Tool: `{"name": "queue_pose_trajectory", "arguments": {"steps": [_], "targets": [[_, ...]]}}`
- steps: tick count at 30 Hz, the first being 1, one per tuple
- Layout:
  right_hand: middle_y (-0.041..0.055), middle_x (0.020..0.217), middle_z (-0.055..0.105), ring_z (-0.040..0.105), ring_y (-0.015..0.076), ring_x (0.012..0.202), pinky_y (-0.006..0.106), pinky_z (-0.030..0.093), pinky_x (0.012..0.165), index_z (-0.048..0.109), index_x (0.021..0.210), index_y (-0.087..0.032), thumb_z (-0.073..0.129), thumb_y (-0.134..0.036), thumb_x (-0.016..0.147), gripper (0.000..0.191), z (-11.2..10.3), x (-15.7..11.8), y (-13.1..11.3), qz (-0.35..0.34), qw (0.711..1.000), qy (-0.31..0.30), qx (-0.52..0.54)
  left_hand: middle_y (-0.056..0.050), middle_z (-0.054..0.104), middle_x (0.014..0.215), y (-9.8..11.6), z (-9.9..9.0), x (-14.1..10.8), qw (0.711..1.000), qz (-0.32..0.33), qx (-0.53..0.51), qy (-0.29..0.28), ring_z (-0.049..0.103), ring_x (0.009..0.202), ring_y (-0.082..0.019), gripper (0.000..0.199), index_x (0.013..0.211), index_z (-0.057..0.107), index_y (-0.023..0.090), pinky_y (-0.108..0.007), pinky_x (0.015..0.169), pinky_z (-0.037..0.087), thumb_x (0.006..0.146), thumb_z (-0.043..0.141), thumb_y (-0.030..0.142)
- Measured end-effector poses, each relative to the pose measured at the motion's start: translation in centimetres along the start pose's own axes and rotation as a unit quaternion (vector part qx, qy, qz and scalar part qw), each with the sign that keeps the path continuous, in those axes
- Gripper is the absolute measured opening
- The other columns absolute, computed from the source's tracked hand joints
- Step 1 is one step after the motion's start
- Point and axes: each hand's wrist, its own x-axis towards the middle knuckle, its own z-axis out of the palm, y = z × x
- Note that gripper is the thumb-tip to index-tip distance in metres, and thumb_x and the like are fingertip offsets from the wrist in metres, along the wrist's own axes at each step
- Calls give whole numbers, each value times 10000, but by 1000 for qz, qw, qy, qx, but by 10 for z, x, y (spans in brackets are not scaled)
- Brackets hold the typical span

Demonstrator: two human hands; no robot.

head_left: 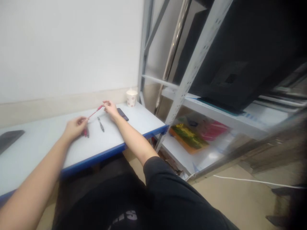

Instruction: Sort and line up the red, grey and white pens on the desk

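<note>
A slim pink pen piece [95,112] spans the gap between my two hands above the table, thin toward the left and thicker at its right end. My left hand [76,127] pinches the thin end, resting low over the tabletop. At the thicker end, the fingertips of my right hand [110,108] are closed on it. Beneath my left hand lies a small pink and grey object [85,132], partly covered, whose kind I cannot make out. A grey pen [101,124] lies on the table between the hands. Just right of my right hand is a black phone [122,114].
The white table [107,140] has a blue front edge. A spotted paper cup [131,97] stands at its far right corner, and a dark flat object [10,139] lies at far left. Metal shelving [192,73] with a large black panel rises close on the right.
</note>
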Motion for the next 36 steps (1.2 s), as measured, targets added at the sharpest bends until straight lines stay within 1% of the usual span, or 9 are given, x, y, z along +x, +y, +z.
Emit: {"name": "queue_pose_trajectory", "arguments": {"steps": [5,12,15,18,22,26,29,32,36], "targets": [[-49,774,585,481,47,575,160,340,489,627,1019,-170,608,-105,929,113,-6,3,1,-7,1000,8,-5,-23,664,554,-4,2,2,1000,12,-15,-8,655,488,-216,386,972,730,192,-316,541,529,844,592,530],[-22,839,646,491,37,588,152,357,521,629,964,-158,605,-125,924,57,-7,-1,4,-14,1000,-8,-11,-17,656,540,2,1,-2,999,9,-45,-17,643,451,-213,385,977,725,185,-310,488,523,838,594,519],[-14,894,672,482,30,575,154,354,523,634,965,-161,632,-153,908,58,-9,0,4,1,999,-36,4,-18,658,554,4,1,-2,997,-2,-76,-26,637,440,-207,394,981,718,180,-305,469,517,831,606,527],[-1,990,696,468,22,587,148,346,529,661,1003,-170,695,-189,874,135,-15,3,4,24,996,-78,40,-17,634,538,5,2,-2,992,-6,-124,-26,608,405,-201,412,963,716,171,-299,419,486,811,624,542],[9,1058,706,481,30,641,143,357,550,714,1009,-173,769,-200,824,195,-23,9,5,16,991,-128,34,-5,583,488,9,3,-3,984,-18,-176,-25,569,363,-193,404,919,723,168,-283,365,433,780,688,546],[8,966,700,528,53,700,153,398,603,751,994,-171,825,-234,794,222,-24,9,7,32,977,-212,-22,-14,633,549,9,3,-4,977,-9,-213,-8,581,376,-187,485,1076,730,154,-274,372,429,765,754,524],[3,889,678,517,56,676,160,384,591,749,982,-150,812,-242,822,195,-21,6,7,25,975,-215,-46,-41,706,692,5,1,-2,972,6,-236,-5,629,445,-182,574,1175,695,149,-286,447,494,741,797,512],[-6,784,636,480,55,619,172,375,578,693,844,-120,761,-265,890,167,-15,0,5,-4,976,-207,-70,-70,751,804,2,-1,1,970,0,-244,15,696,581,-200,589,1147,683,151,-296,552,541,693,843,490],[-51,558,456,378,60,503,198,328,534,481,625,-160,613,-342,1018,453,-9,-9,2,-24,967,-215,-133,-73,749,762,1,-3,4,972,-21,-230,47,736,747,-237,485,1005,693,158,-287,634,539,675,848,477]]}}
